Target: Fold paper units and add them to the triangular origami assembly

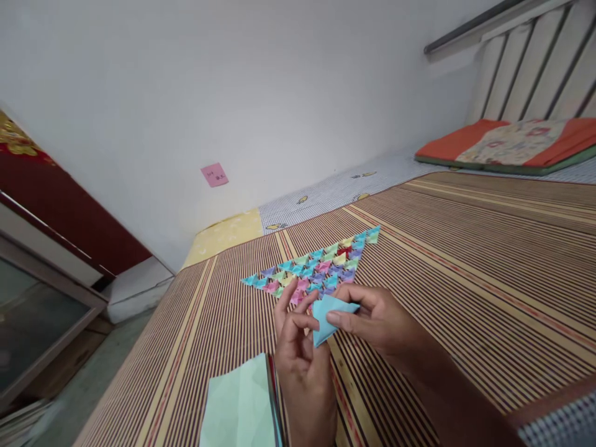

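Observation:
A piece of folded light-blue paper (331,308), roughly triangular, is held up between both hands above the striped mat. My right hand (379,320) pinches it from the right, thumb on the near face and fingers behind. From the left, my left hand (300,354) grips its edge with bent fingers, while the index finger points upward. Just beyond the hands lies a triangle of small folded paper pieces (321,267) in many colours, set in rows; its near tip is partly hidden by my hands. Beside my left wrist rests a stack of pale green paper (239,403).
The striped mat (465,261) covers the bed. At the back right lies a folded orange and floral quilt (507,144) below a white radiator (535,62). A pink note (215,175) sticks to the white wall. A glass-panelled cabinet (41,310) stands at the left.

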Tool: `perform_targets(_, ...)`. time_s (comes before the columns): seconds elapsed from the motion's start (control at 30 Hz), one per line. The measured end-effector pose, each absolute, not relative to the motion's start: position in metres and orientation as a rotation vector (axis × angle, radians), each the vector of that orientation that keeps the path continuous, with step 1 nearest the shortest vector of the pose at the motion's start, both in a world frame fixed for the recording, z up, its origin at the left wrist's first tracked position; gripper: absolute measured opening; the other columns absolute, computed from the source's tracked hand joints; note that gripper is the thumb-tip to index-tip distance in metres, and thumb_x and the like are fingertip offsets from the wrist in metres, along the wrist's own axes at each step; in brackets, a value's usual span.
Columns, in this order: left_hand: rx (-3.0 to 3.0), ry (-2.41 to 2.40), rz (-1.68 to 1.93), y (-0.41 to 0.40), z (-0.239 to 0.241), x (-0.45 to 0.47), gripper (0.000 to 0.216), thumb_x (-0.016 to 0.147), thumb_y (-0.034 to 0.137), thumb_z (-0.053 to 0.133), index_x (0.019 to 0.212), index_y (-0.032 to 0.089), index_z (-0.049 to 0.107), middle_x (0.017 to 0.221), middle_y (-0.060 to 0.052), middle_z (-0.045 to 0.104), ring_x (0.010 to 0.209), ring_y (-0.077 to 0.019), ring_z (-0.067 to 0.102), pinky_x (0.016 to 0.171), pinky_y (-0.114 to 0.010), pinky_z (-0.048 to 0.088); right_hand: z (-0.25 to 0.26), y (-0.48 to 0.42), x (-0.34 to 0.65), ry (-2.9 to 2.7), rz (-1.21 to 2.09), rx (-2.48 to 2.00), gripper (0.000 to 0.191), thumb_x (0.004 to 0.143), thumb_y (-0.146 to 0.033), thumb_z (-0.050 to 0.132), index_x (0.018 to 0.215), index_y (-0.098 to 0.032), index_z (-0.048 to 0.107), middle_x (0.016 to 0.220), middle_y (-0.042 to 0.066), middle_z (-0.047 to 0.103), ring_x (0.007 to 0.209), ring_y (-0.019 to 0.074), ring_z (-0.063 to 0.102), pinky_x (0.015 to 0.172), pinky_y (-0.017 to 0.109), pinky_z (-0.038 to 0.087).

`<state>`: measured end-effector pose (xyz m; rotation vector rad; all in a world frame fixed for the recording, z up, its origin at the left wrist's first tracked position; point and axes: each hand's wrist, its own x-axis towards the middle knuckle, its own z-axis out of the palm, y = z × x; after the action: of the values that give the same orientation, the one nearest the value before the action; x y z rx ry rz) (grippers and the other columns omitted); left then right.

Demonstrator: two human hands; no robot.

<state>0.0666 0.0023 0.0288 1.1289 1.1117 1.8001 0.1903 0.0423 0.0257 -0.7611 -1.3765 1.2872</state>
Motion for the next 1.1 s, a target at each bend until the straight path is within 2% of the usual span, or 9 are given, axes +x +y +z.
perform_targets(0.07,1.1,1.106,1.806,0.002,0.031,0.067,0.01,0.08,0.013,0.071,0.085,0.022,0.072,0.156,-0.007,0.046,0.134,-0.0316,0.053,0.105,-0.038,0.048,0.028,0.04,0.188,-1.368,1.232,-0.765,0.015,0.085,-0.029,0.07,0.077,-0.018,0.067,0.074,0.0,0.061,0.069,0.0154,0.053,0.065,0.028,0.042)
perform_targets(0.13,0.951,1.033,1.803,0.002,0.032,0.067,0.024,0.084,0.02,0.07,0.107,0.025,0.074,0.153,-0.008,0.05,0.136,-0.0304,0.052,0.103,-0.037,0.05,0.029,0.039,0.185,-1.373,1.125,-0.762,0.012,0.087,-0.026,0.068,0.078,-0.018,0.068,0.08,0.002,0.065,0.077,0.0183,0.059,0.071,0.03,0.046)
perform_targets(0.2,0.752,0.925,1.8,0.003,0.033,0.067,0.034,0.085,0.031,0.07,0.118,0.025,0.072,0.147,-0.011,0.057,0.135,-0.0311,0.053,0.096,-0.036,0.056,0.029,0.038,0.182,-1.391,0.979,-0.781,0.013,0.088,-0.024,0.066,0.076,-0.019,0.067,0.084,0.004,0.067,0.082,0.0202,0.061,0.075,0.031,0.048)
perform_targets(0.3,0.581,0.893,1.747,0.006,0.032,0.067,0.039,0.078,0.044,0.076,0.108,0.018,0.075,0.125,-0.015,0.071,0.119,-0.0329,0.066,0.085,-0.039,0.061,0.027,0.038,0.177,-1.42,0.75,-0.828,0.014,0.088,-0.02,0.065,0.074,-0.02,0.065,0.085,0.005,0.067,0.085,0.0214,0.063,0.078,0.033,0.049)
perform_targets(0.43,0.53,0.86,1.606,0.009,0.031,0.065,0.035,0.07,0.036,0.087,0.092,0.011,0.075,0.096,-0.017,0.078,0.092,-0.0305,0.076,0.082,-0.041,0.062,0.026,0.037,0.175,-1.463,0.597,-0.84,0.015,0.089,-0.016,0.064,0.074,-0.02,0.064,0.085,0.003,0.067,0.084,0.0201,0.064,0.077,0.032,0.048)
perform_targets(0.57,0.506,0.869,1.647,0.01,0.027,0.063,0.037,0.07,0.032,0.088,0.097,0.011,0.073,0.099,-0.017,0.079,0.092,-0.0301,0.077,0.084,-0.039,0.062,0.027,0.036,0.177,-1.502,0.608,-0.865,0.015,0.09,-0.018,0.063,0.076,-0.021,0.065,0.085,0.003,0.067,0.086,0.0208,0.064,0.08,0.032,0.048)
perform_targets(0.73,0.623,0.954,1.654,0.008,0.024,0.063,0.038,0.076,0.041,0.083,0.101,0.014,0.073,0.1,-0.015,0.08,0.088,-0.0272,0.078,0.083,-0.037,0.062,0.029,0.036,0.18,-1.471,0.642,-0.892,0.016,0.091,-0.02,0.061,0.074,-0.021,0.062,0.088,0.004,0.064,0.089,0.0217,0.063,0.084,0.033,0.047)
perform_targets(0.93,0.693,1.099,1.649,0.007,0.025,0.065,0.033,0.067,0.035,0.089,0.09,0.015,0.076,0.086,-0.01,0.08,0.079,-0.0254,0.078,0.072,-0.032,0.062,0.032,0.034,0.176,-1.477,0.666,-0.921,0.02,0.09,-0.02,0.06,0.07,-0.021,0.06,0.079,0.003,0.064,0.079,0.0198,0.062,0.074,0.03,0.047)
perform_targets(1.1,0.742,1.195,1.634,0.007,0.023,0.063,0.034,0.068,0.038,0.087,0.09,0.014,0.078,0.081,-0.009,0.079,0.075,-0.0239,0.075,0.067,-0.029,0.06,0.032,0.032,0.174,-1.539,0.659,-0.984,0.019,0.091,-0.023,0.058,0.072,-0.021,0.06,0.071,0.001,0.063,0.069,0.0172,0.06,0.065,0.028,0.045)
